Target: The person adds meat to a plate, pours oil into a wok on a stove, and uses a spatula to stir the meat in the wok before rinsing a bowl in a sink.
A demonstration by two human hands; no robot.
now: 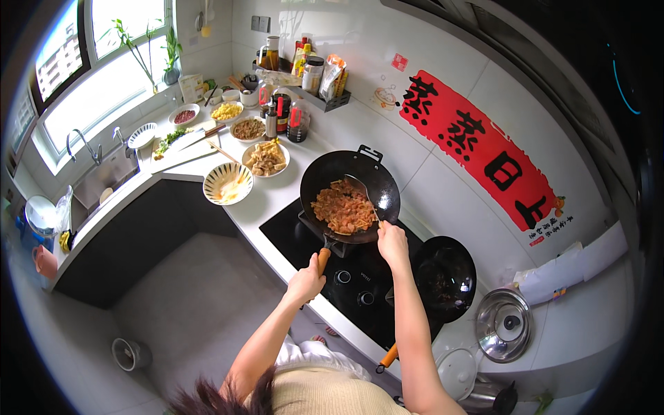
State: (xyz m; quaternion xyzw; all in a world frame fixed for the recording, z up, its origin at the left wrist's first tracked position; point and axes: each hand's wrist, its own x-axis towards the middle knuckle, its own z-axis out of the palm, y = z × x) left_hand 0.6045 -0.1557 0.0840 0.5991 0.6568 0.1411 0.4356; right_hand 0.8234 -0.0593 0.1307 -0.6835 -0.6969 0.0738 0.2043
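My left hand is closed round the wooden handle of a black wok on the left burner of the gas hob. With my right hand I hold a metal spatula by its wooden end; its blade rests against the food inside the wok. Reddish chopped food, looking like cooked tomato with other pieces, lies in the wok's bottom. A second black wok sits on the right burner, its wooden handle towards me, beyond my right forearm.
Left of the hob stand a striped bowl with residue, a plate of browned pieces and several more filled dishes. A knife lies by chopped greens. Sauce bottles stand near the wall; a steel lid lies at the right.
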